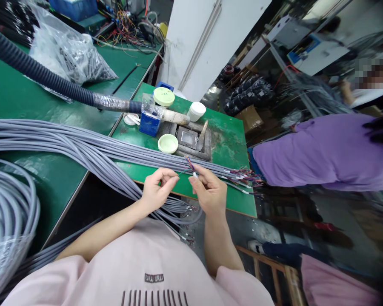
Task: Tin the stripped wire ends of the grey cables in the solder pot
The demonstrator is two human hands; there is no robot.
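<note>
My right hand pinches the white-wrapped end of a grey cable, from which several thin coloured wires fan out. With thumb and forefinger closed, my left hand grips a thin green wire of that same end, pulled out to the left. Just beyond both hands, a thick bundle of grey cables runs across the green bench. Its stripped ends lie to the right of my right hand, showing many coloured wires. More grey cables hang below the bench edge under my wrists.
Behind the bundle sits a square solder pot, with a spatula-like tool on its rim. A ribbed hose ends over it, beside a blue block. Round tubs stand around. Coiled cable lies left. A person in purple is at right.
</note>
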